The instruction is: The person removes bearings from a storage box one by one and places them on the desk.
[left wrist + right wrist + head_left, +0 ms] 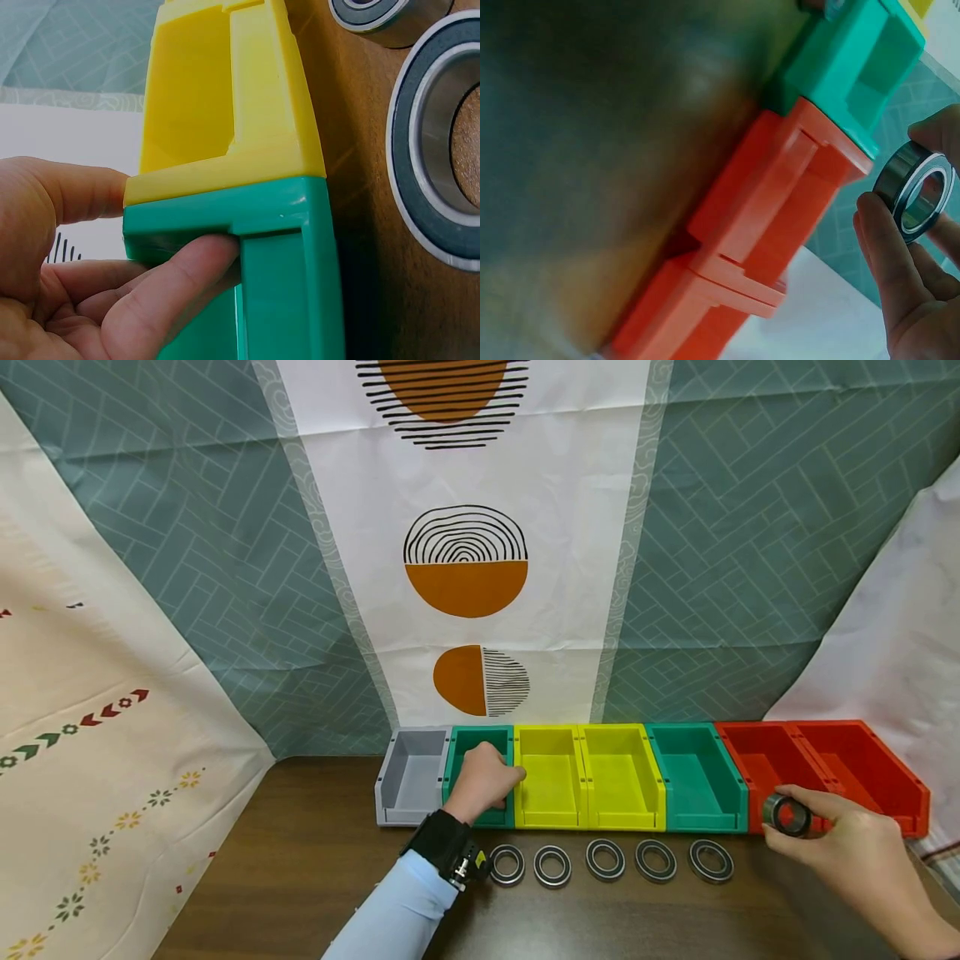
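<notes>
My right hand [862, 843] pinches a ball bearing [786, 814] between thumb and fingers, in front of the left red bin [772, 760]. In the right wrist view that bearing [913, 191] is tilted, its ring hole showing. At the left, my left hand [483, 781] is over a green bin [454, 777]. In the left wrist view, the left hand [97, 277] grips the adjoining walls of the green bin [285, 292] and the yellow bin [277, 112], one finger inside the green one. Part of the green bin's inside is hidden by the hand.
Several bearings [552, 867] lie flat in a row on the brown table [300, 860], in front of the bins. A grey bin [412, 768] stands at the row's left end, a red bin [858, 768] at its right. Patterned cloth [487, 477] hangs behind.
</notes>
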{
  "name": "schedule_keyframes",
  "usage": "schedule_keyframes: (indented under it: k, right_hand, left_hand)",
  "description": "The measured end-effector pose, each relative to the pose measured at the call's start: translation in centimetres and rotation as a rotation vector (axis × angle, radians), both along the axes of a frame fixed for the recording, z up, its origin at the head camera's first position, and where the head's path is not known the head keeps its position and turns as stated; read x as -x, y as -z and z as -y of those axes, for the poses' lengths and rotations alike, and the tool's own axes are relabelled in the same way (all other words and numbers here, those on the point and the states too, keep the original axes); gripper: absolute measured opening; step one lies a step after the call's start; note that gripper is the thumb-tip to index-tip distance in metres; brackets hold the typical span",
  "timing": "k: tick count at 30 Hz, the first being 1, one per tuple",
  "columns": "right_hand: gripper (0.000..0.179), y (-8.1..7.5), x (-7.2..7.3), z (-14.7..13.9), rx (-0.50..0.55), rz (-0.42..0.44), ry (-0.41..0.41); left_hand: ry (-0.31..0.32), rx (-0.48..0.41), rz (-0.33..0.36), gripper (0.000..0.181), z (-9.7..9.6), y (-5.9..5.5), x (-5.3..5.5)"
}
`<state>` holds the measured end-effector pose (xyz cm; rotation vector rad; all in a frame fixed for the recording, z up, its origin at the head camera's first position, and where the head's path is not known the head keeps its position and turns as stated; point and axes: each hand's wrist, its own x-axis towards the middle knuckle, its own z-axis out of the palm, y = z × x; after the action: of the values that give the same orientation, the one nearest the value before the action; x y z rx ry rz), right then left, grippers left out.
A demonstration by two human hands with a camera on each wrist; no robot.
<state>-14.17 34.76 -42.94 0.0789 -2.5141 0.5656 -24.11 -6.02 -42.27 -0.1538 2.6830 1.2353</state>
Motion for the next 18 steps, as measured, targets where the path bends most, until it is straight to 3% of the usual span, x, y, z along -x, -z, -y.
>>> schedule_keyframes:
  k: [9,18]
  right_hand:
    - [0.049,1.9,-0.9,-0.3,-0.013,0.034,-0.028]
    - [0.057,3.0,-1.2,-0.3,-0.060,0.190,-0.007]
  left_hand:
    - [0.011,0.005,-0.014,0.043,0.0,0.0,0.0]
    - [0.010,0.013,-0.009,0.045,0.0,0.0,0.0]
